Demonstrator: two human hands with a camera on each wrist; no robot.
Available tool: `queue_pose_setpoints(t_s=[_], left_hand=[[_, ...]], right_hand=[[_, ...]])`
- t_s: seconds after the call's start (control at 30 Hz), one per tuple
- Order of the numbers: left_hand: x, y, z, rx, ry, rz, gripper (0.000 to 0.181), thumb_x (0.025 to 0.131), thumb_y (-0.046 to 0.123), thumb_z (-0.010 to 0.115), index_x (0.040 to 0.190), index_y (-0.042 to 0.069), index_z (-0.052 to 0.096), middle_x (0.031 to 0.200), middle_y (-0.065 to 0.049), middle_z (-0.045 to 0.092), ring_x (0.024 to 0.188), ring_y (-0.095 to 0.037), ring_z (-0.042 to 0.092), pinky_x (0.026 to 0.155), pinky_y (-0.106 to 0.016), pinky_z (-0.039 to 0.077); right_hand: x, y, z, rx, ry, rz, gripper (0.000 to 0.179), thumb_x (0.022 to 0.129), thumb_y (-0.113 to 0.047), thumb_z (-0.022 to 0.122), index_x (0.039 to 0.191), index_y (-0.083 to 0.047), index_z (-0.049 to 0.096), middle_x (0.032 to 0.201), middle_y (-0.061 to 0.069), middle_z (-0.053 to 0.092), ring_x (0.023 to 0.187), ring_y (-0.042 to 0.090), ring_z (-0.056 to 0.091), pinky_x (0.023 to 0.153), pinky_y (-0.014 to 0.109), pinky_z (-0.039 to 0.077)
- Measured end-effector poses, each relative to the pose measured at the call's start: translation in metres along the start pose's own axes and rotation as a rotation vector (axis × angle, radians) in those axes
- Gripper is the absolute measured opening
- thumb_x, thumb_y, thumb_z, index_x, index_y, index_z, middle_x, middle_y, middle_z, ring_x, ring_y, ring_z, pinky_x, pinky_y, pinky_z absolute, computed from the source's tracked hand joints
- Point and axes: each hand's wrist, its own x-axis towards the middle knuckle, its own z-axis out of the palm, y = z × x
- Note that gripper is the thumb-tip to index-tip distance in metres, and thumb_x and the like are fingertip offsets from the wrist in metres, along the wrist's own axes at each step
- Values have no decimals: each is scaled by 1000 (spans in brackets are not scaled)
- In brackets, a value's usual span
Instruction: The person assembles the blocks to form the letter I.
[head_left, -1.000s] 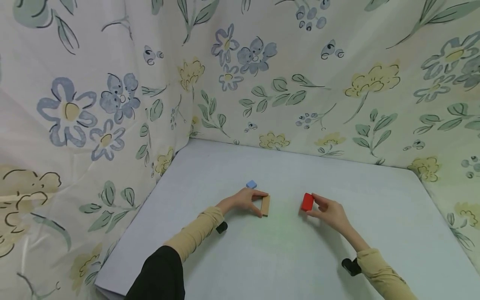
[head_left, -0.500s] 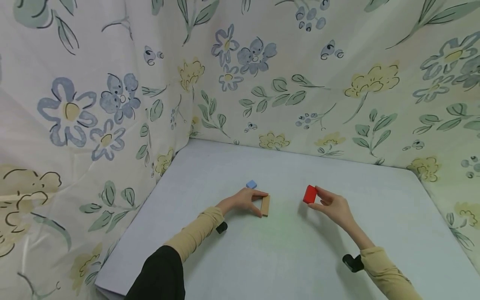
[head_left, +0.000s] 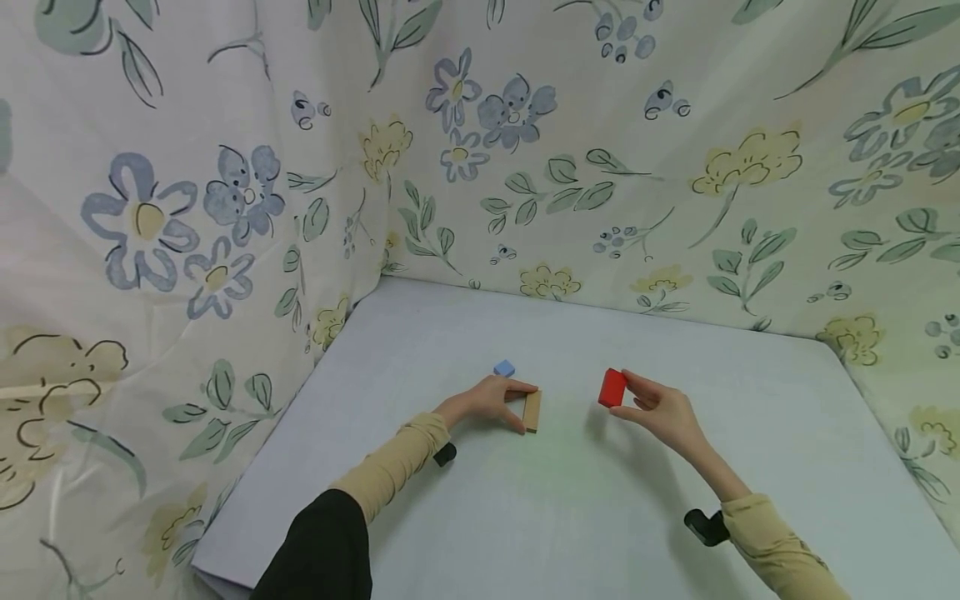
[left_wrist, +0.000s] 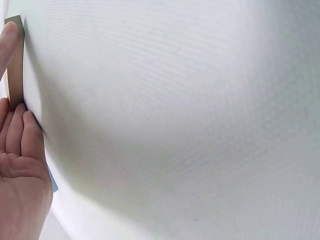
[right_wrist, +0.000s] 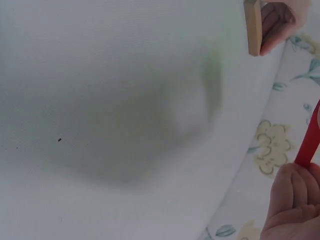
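On the white table my left hand (head_left: pixel 491 398) holds a flat light-wood block (head_left: pixel 532 412) by its two short ends, thumb at the near end and fingers at the far one. In the left wrist view the wooden block (left_wrist: pixel 16 70) spans the gap between thumb and fingers. To the right, my right hand (head_left: pixel 663 415) pinches a red rectangular block (head_left: pixel 612 388) between thumb and fingers. A shadow lies apart below it, so the red block is raised off the table. The right wrist view shows only part of the red block (right_wrist: pixel 309 142), at the right edge.
A small blue block (head_left: pixel 505 367) lies just beyond my left hand; the left wrist view catches only a sliver of it. Floral cloth (head_left: pixel 600 150) hangs along the table's back and left sides. The white table surface (head_left: pixel 555 517) extends around both hands.
The right hand has raised the red block and shifted it away from me, then slightly left toward the wooden block. My left hand and the wooden block have stayed in place.
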Motion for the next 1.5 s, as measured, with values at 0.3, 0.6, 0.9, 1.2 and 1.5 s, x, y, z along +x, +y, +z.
queue_pose_setpoints(t_s=[0.3,0.6,0.9,1.2,1.5], left_hand=[[1,-1,1,16,-4,-3,81,69,29,84,140,19,48,145,3,48,136,-10,41,110,-22,37],[2,-2,-1,29,-2,-8,81,68,31,85,140,20,48,144,5,48,136,-9,40,111,-23,35],[1,1,-3,13,5,-15,81,69,30,85,140,21,48,145,5,47,137,-11,39,113,-25,33],[1,0,-4,13,-2,-1,80,69,29,85,140,19,48,145,4,47,136,-11,40,112,-24,35],[1,-1,-2,16,1,-19,81,69,30,85,140,21,48,145,5,47,136,-10,40,112,-25,35]], right_hand=[[1,-6,6,20,-11,-29,72,79,-33,77,138,-5,48,133,21,56,119,36,57,89,37,52],[1,-9,11,21,-37,-42,70,80,-31,77,139,-4,48,133,20,56,119,37,57,91,38,51],[2,-11,13,34,-55,-39,71,79,-31,77,139,-5,48,134,21,55,120,37,56,91,37,50],[1,-14,16,53,-71,-21,72,79,-32,77,139,-4,48,135,21,54,121,38,54,92,35,50],[3,-14,21,60,-79,-24,72,77,-30,79,138,-5,49,135,21,54,120,37,55,92,38,50]])
